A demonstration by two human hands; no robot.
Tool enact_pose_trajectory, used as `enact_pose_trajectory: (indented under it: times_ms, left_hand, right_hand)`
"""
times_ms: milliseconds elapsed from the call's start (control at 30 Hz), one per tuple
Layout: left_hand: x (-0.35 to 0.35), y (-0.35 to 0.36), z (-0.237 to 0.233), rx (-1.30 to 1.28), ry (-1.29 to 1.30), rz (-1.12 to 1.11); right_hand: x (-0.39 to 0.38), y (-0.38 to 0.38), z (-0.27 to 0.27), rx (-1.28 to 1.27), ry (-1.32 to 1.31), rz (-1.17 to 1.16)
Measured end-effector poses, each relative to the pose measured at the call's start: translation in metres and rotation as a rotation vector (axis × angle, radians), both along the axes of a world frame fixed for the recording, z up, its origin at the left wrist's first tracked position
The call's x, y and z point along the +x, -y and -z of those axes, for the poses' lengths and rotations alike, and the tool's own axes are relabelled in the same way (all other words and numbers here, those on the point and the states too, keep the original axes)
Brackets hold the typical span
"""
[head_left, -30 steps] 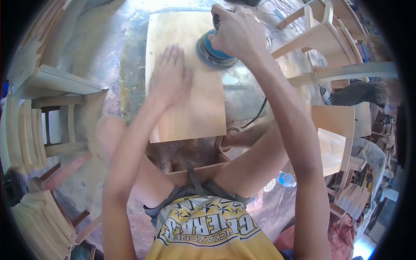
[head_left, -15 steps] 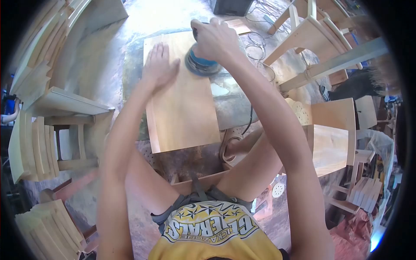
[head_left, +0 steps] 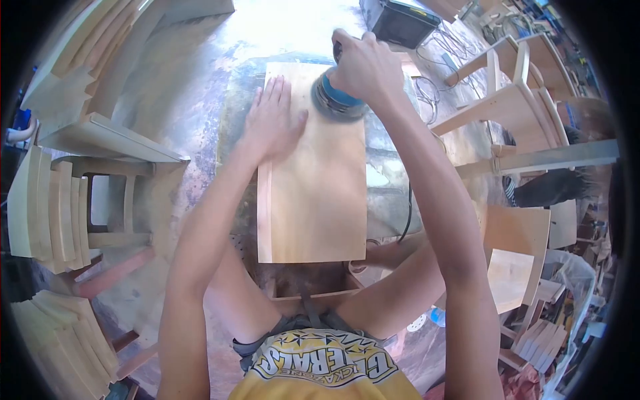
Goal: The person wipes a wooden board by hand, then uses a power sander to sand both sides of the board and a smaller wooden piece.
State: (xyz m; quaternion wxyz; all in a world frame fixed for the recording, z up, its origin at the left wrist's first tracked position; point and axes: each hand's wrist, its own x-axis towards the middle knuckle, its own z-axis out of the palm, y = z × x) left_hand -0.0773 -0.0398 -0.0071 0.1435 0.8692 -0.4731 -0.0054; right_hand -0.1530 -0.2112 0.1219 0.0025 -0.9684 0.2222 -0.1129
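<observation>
A pale wooden board (head_left: pixel 317 193) lies lengthwise in front of me, between and beyond my knees. My left hand (head_left: pixel 272 123) rests flat on the board's far left part, fingers stretched out and holding nothing. At the far right part of the board, my right hand (head_left: pixel 367 67) is wrapped round the top of a blue and dark round power sander (head_left: pixel 337 100). The sander's disc sits on the wood near the right edge, its underside hidden. A dark cord (head_left: pixel 409 213) hangs down to the right of the board.
Stacked wooden pieces (head_left: pixel 57 210) stand at the left, with more at the lower left (head_left: pixel 63 340). Wooden chair frames (head_left: pixel 513 100) are at the upper right. A black box (head_left: pixel 403 25) and tangled cables (head_left: pixel 453 50) lie at the back.
The whole view has shifted, so the board and both hands appear further right and slightly lower. My left hand still lies on the board, and my right hand still grips the sander.
</observation>
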Motion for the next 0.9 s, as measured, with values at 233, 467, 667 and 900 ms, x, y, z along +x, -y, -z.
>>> enact_pose_trajectory:
  times_ms: [233,467,667,900]
  left_hand:
    - [0.033,-0.008,0.007,-0.012,-0.126,-0.103]
    - [0.027,-0.008,0.010,-0.051,-0.335,-0.171]
    - [0.008,0.001,0.028,-0.311,-0.362,-0.202]
    - [0.006,0.007,0.027,-0.390,-0.424,-0.253]
  right_hand:
    - [0.074,-0.004,0.002,0.044,0.134,-0.022]
    - [0.102,0.027,-0.003,0.005,-0.031,0.022]
    - [0.073,0.040,-0.009,-0.034,-0.071,0.235]
    - [0.074,0.043,-0.007,-0.048,-0.035,0.169]
